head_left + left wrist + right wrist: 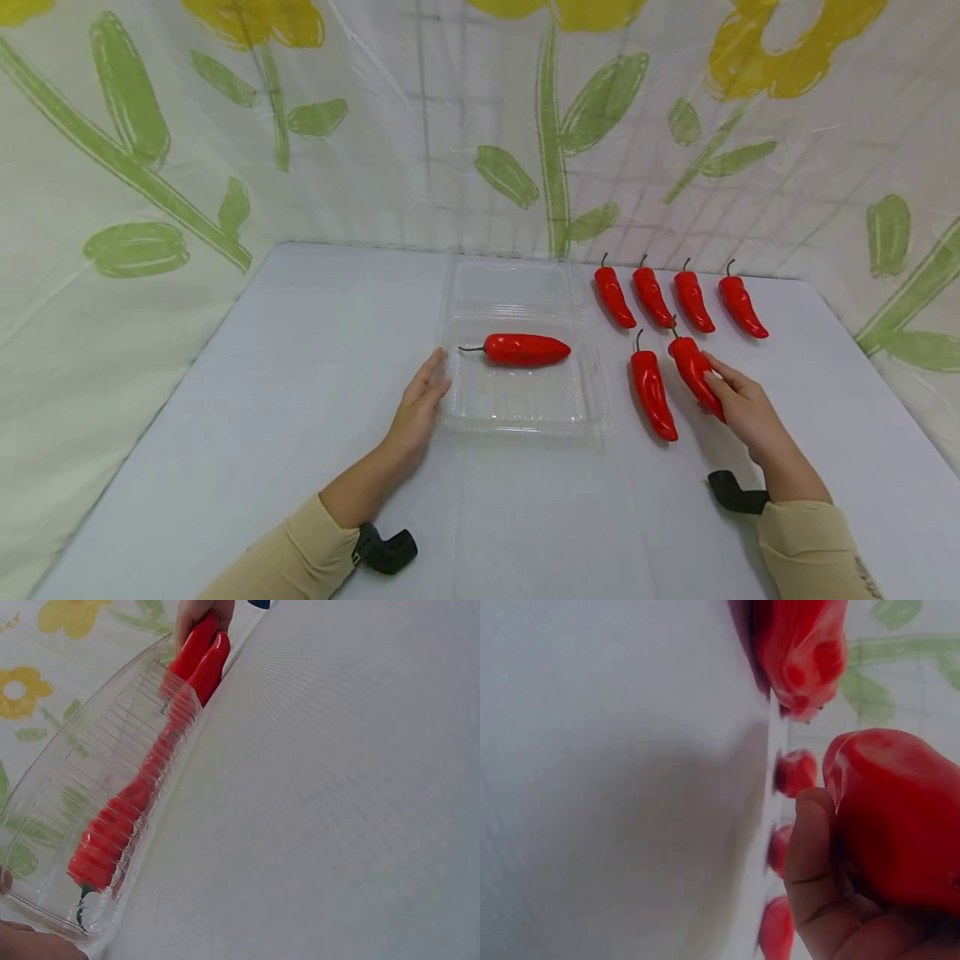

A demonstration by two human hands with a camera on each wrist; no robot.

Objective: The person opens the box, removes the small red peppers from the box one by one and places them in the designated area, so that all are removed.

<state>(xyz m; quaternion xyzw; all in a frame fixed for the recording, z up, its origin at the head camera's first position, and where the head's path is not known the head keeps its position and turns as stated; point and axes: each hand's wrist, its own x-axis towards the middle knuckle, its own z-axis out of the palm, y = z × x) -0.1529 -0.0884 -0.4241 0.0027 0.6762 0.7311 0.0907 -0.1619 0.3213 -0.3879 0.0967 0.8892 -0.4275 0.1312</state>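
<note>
My right hand pinches a red chili pepper between thumb and fingers near its lower end, stem pointing away. In the right wrist view this pepper fills the right side, raised off the table. Just left of it lies another red pepper. My left hand rests against the left edge of a clear plastic clamshell box, fingers extended along its side. The box lies with its lid laid back, and one red pepper lies sideways inside it, stem to the left.
Several red peppers stand in a row at the table's back right, stems away from me. The white table meets a flower-printed cloth behind. A black wrist mount sits on each wrist.
</note>
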